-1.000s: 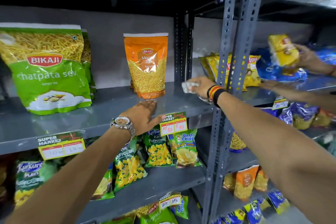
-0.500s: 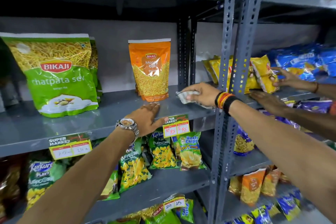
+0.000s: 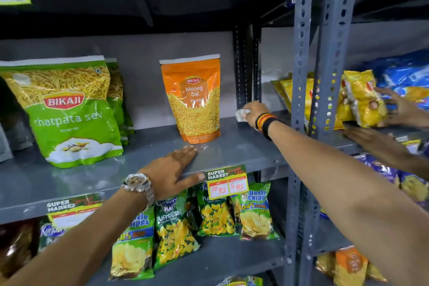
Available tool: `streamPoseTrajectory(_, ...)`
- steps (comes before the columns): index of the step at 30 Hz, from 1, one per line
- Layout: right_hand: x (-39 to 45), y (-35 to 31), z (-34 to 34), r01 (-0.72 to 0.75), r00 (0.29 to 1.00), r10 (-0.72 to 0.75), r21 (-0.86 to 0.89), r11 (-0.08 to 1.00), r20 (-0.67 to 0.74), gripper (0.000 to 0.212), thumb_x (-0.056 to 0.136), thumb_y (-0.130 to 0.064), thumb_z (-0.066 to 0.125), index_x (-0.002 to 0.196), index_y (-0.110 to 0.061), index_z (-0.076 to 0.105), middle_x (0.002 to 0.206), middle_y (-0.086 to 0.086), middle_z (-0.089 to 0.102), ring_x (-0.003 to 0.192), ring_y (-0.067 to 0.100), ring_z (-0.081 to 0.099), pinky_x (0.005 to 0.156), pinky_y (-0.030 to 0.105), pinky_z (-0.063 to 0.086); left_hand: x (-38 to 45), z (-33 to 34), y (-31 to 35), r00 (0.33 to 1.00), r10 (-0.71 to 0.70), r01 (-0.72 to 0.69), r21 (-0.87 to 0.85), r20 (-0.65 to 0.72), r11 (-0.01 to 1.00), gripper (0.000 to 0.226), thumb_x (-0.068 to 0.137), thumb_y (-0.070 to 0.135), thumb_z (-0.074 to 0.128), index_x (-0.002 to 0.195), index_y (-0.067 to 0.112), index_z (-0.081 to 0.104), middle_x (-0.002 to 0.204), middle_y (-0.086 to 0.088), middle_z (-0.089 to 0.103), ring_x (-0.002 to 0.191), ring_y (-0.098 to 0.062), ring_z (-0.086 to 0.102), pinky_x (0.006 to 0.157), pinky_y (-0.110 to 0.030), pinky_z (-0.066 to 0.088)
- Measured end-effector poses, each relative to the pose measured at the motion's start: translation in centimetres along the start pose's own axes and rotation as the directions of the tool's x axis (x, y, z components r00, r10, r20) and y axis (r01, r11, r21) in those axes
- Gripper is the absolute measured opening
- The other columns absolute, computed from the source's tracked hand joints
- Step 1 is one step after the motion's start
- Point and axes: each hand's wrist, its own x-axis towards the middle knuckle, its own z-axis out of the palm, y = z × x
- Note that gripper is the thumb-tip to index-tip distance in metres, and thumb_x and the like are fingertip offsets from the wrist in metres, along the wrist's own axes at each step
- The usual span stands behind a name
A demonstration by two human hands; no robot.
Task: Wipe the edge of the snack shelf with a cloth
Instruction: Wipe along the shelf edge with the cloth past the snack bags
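My left hand [image 3: 173,170] lies flat, fingers together, on the smooth grey metal snack shelf [image 3: 234,150] (its paint faintly glossy), while my right hand [image 3: 255,112] pinches a crumpled white cloth [image 3: 241,115] at the shelf's back-right corner.

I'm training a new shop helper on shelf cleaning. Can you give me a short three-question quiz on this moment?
1. True or false: the right hand holds the cloth at the back of the shelf, near the rear upright.
2. Which pouch stands closest to the left hand? A) green Chatpata Sev pouch B) orange Moong Dal pouch C) a blue packet
3. Fill in: the left hand rests flat on the shelf's front ____, beside the price tag.

Key: 1 true; 2 B; 3 edge.
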Motion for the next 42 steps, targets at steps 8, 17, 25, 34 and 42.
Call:
streamPoseTrajectory(8,7.3,0.5,4.6,0.023,0.961,-0.018,-0.015,1.000,0.276,0.006,0.090,-0.019,0.063,0.089,-0.018,0.057,0.096,0.001,0.054,0.093,0.019,0.047,0.078,0.027,0.040,0.3,1.1,-0.4,0.999,-0.006,0.005,-0.024,-0.050,1.000,0.099,0.083,0.090,0.012,0.161,0.028,0.010,0.169,0.005,0.014,0.153,-0.013,0.018,0.123,-0.038,0.025)
streamPoseTrajectory(17,5.6,-0.1,5.1,0.194,0.909,-0.191,0.029,0.981,0.371,0.042,0.083,-0.027,0.074,0.124,-0.020,0.067,0.128,0.002,0.066,0.115,0.021,0.060,0.099,0.031,0.047,0.3,0.5,-0.1,0.999,0.020,-0.022,-0.027,-0.041,0.999,0.099,0.085,0.087,0.016,0.161,0.024,0.014,0.168,0.002,0.018,0.153,-0.014,0.019,0.124,-0.033,0.019)
streamPoseTrajectory(25,-2.0,0.4,2.0,0.199,0.908,-0.235,0.136,0.970,0.346,0.034,0.085,-0.018,0.073,0.119,-0.018,0.070,0.113,0.000,0.071,0.105,0.018,0.064,0.091,0.027,0.047,0.5,0.4,-0.2,1.000,0.001,-0.001,-0.004,-0.019,1.000,0.097,0.088,0.083,0.025,0.160,0.019,0.020,0.167,-0.002,0.019,0.152,-0.017,0.021,0.124,-0.038,0.023)
streamPoseTrajectory(34,-5.1,1.1,0.2,0.073,0.973,-0.086,0.069,0.995,0.216,0.021,0.088,-0.023,0.068,0.107,-0.017,0.073,0.113,0.006,0.072,0.108,0.025,0.064,0.096,0.040,0.051,-4.1,-0.9,-4.5,0.998,-0.062,0.062,0.053,0.003,0.997,0.111,0.074,0.093,0.008,0.161,0.024,0.014,0.168,0.006,0.016,0.152,-0.012,0.022,0.123,-0.032,0.020)
streamPoseTrajectory(42,-11.4,-3.8,1.1,0.319,0.884,-0.321,0.064,0.946,0.341,0.032,0.094,-0.030,0.060,0.125,-0.028,0.064,0.118,-0.008,0.067,0.105,0.012,0.060,0.085,0.026,0.044,-5.6,-0.3,-4.7,0.995,-0.086,0.089,0.065,-0.048,0.994,0.113,0.075,0.092,0.006,0.160,0.019,0.020,0.166,0.000,0.023,0.150,-0.017,0.028,0.120,-0.035,0.028)
